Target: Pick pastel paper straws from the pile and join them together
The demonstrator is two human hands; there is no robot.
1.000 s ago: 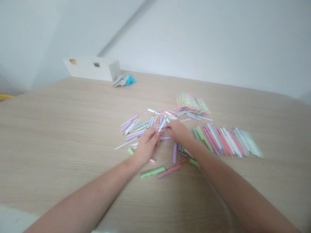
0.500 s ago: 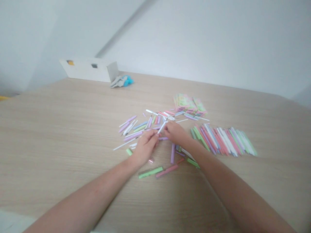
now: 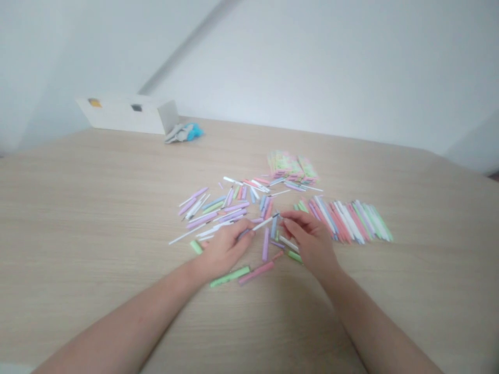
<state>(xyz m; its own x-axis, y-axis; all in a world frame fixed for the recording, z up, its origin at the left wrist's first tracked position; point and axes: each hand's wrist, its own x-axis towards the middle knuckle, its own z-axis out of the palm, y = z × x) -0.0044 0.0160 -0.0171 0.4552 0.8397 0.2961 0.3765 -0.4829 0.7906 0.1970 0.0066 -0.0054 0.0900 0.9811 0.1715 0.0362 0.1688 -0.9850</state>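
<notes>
hands (image 3: 226,246): left pinches a white stick (image 3: 264,223); holed box (image 3: 120,118) shows yellow.

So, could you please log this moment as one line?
left hand: grips white pen | right hand: beside pen's dark end, contact unclear

two bare forearms (image 3: 156,306) taper to slim wrists (image 3: 200,270) and bare fingers (image 3: 298,216).

L end of pen row (image 3: 351,221) partly hidden by R hand (image 3: 312,241). L of row, lower end of white stick (image 3: 264,223) hidden in L hand (image 3: 228,246); contact w/ R hand unclear. Packs (image 3: 286,163) behind row: print blurry. Forearms (image 3: 128,317) cut off @ btm edge.
</notes>
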